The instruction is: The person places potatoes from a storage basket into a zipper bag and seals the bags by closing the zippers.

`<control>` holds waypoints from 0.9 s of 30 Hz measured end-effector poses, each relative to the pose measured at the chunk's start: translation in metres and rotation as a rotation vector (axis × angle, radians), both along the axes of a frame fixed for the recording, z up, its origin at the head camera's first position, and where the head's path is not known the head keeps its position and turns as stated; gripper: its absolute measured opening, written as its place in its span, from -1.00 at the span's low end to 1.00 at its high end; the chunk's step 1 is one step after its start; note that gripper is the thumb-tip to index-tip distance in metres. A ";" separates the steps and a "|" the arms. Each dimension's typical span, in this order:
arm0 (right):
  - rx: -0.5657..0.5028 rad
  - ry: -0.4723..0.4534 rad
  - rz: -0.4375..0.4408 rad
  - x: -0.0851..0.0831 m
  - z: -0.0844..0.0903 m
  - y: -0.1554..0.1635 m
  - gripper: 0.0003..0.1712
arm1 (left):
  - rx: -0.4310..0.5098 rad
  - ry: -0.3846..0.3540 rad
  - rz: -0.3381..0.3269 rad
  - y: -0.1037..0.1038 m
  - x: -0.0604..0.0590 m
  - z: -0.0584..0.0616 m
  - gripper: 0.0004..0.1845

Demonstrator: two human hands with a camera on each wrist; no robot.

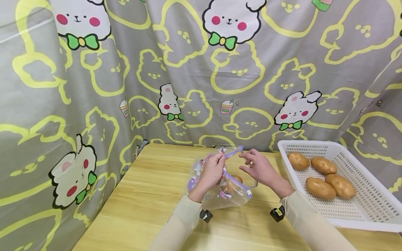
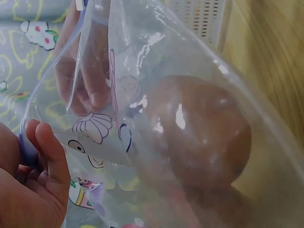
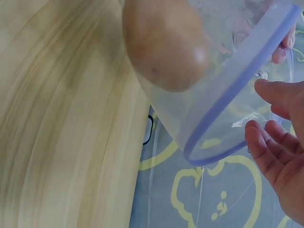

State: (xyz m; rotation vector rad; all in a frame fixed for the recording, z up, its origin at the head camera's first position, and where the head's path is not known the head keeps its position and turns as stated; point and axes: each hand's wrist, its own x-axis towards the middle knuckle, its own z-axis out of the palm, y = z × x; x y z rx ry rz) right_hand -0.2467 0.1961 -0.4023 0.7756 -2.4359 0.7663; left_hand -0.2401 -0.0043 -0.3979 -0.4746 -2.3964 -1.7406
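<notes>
A clear zip bag printed with cartoons stands on the wooden table, with a brown potato inside. My left hand pinches its blue zip rim and holds the mouth up. In the left wrist view, my thumb and fingers clamp the rim, and the potato shows through the plastic. My right hand hovers at the other side of the mouth with its fingers relaxed. In the right wrist view those fingers sit just off the blue rim, below the potato.
A white slotted basket at the right holds several loose potatoes. A grey curtain with rabbit prints closes off the back and left sides. The table's left edge runs diagonally near the curtain.
</notes>
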 end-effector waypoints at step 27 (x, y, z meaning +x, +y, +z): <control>0.153 -0.195 -0.059 0.015 0.031 0.133 -0.56 | -0.032 0.026 0.019 -0.003 -0.003 -0.004 -0.80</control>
